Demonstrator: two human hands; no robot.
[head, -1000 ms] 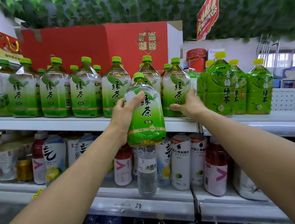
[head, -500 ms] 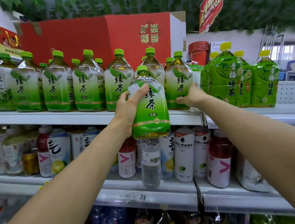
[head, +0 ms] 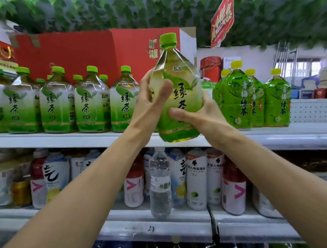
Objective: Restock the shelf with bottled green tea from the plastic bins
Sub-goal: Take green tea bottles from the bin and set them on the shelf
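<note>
A large green tea bottle (head: 181, 91) with a green cap is held up in front of the upper shelf (head: 64, 140), tilted slightly, its base just above the shelf edge. My left hand (head: 150, 102) grips its left side with the thumb across the label. From the right, my right hand (head: 200, 114) holds the lower body, thumb on the front. A row of matching green tea bottles (head: 90, 102) stands on the shelf to the left. The bottles directly behind the held one are hidden.
Brighter green plum tea bottles (head: 237, 97) stand on the shelf at right. A red carton (head: 77, 50) sits behind the row. The lower shelf (head: 154, 230) carries white, red and clear drink bottles. Fake ivy hangs above.
The bottle has risen from below the shelf edge to shelf height. My right hand left the shelved bottle and took hold of the held bottle's right side.
</note>
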